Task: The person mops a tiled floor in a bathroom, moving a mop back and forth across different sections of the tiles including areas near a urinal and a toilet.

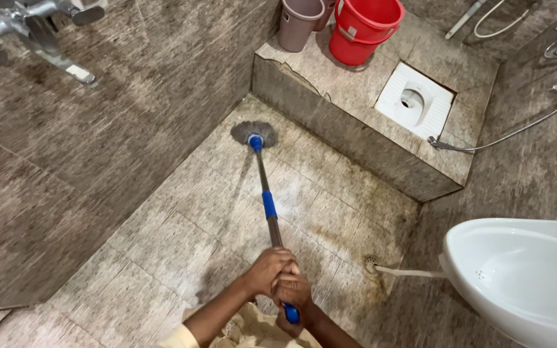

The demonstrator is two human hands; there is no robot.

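A long mop (267, 193) with a metal shaft and blue fittings reaches from my hands to the tiled floor. Its grey round head (254, 133) lies flat on the floor near the corner by the raised step. My left hand (267, 269) grips the upper shaft. Just below it, my right hand (293, 293) wraps the blue handle end. Both hands touch each other.
A raised tiled platform (356, 129) holds a white squat toilet (415, 102), a red bucket (363, 29) and a grey bin (299, 22). A white wash basin (523, 274) juts out at the right. Wall taps (30, 32) are upper left. A floor drain (371, 263) sits by the basin.
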